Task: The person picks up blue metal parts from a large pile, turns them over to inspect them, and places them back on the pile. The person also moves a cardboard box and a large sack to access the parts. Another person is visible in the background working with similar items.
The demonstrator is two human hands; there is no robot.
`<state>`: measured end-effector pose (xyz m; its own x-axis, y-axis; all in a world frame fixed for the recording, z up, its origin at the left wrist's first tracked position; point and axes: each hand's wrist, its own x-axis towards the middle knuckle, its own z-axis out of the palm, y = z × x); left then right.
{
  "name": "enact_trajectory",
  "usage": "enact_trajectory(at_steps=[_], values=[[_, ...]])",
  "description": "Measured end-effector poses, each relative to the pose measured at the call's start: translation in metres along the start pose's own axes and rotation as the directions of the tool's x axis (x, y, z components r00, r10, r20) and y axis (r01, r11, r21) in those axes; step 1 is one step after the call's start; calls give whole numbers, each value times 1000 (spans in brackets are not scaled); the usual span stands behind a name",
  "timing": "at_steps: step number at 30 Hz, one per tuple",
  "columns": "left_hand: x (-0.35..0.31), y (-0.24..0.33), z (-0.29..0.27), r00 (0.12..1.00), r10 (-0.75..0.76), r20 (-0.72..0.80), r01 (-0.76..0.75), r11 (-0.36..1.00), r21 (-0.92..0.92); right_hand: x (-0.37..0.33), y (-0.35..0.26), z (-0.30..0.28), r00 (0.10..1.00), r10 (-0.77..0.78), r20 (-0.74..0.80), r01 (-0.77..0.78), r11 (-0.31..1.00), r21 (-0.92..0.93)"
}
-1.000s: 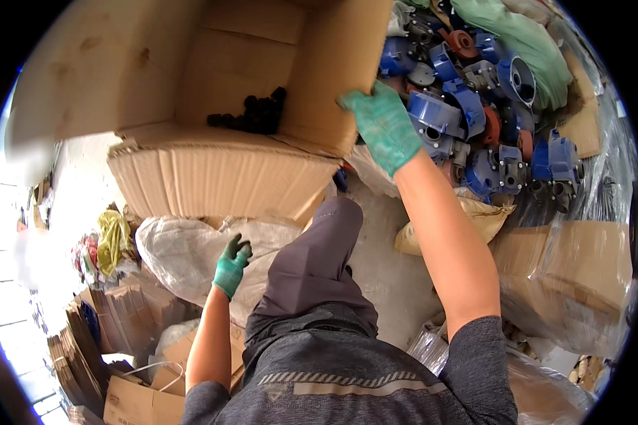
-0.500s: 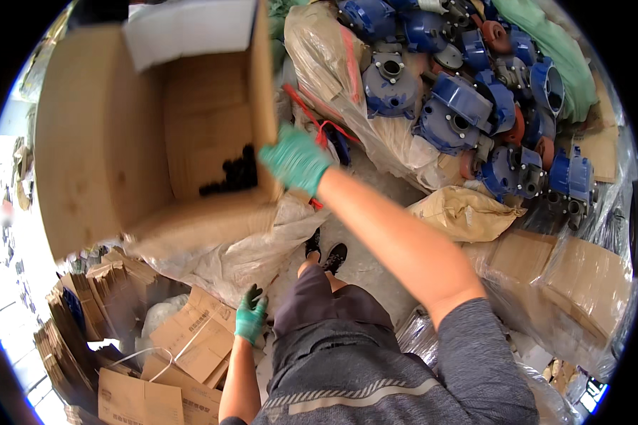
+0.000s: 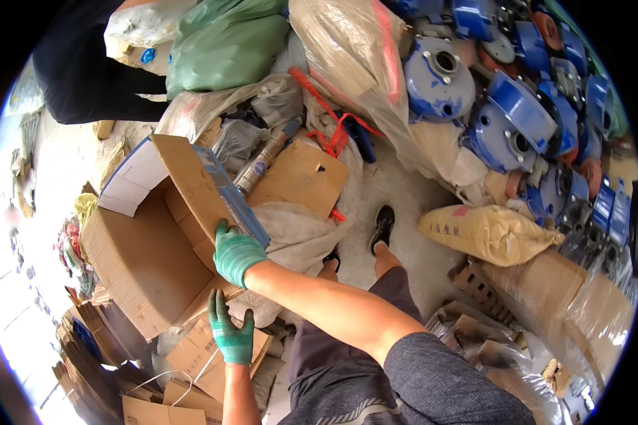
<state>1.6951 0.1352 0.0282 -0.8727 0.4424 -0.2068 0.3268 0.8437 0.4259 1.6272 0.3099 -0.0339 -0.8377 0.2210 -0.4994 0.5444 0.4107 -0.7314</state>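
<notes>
Through my feed, the right hand (image 3: pixel 238 257) is clamped over the near-side wall of a cardboard box (image 3: pixel 138 244), while the left hand (image 3: pixel 232 336), just below at seven o'clock, has its fingers spread and holds nothing; whether its fingertips brush the box's lower corner I can't tell. The box sits at nine o'clock, tilted, its mouth toward me and a white flap (image 3: pixel 131 183) at its ten o'clock edge. I'd judge it light for its bulk, stiff along the walls but floppy at the flaps, so I'd favour a wall edge or a bottom corner. Its deepest corner hides behind the gripped wall, so I can't make out what lies there. Beyond are flattened cartons (image 3: pixel 191 353) at seven o'clock, blue housings (image 3: pixel 521 110) at two, cut off by the lens rim, and, at ten, another person's dark-clothed legs (image 3: pixel 85 78), only partly in frame.
</notes>
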Motion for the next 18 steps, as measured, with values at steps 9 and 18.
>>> enact_trajectory(at_steps=[9,18], values=[[79,47,12,974,-37,-226,13,994,-107,40,-29,-124,979,-206,-3,206,977,-48],[263,95,73,894,-351,-277,148,817,-557,186,23,-171,939,-235,-251,275,952,134]])
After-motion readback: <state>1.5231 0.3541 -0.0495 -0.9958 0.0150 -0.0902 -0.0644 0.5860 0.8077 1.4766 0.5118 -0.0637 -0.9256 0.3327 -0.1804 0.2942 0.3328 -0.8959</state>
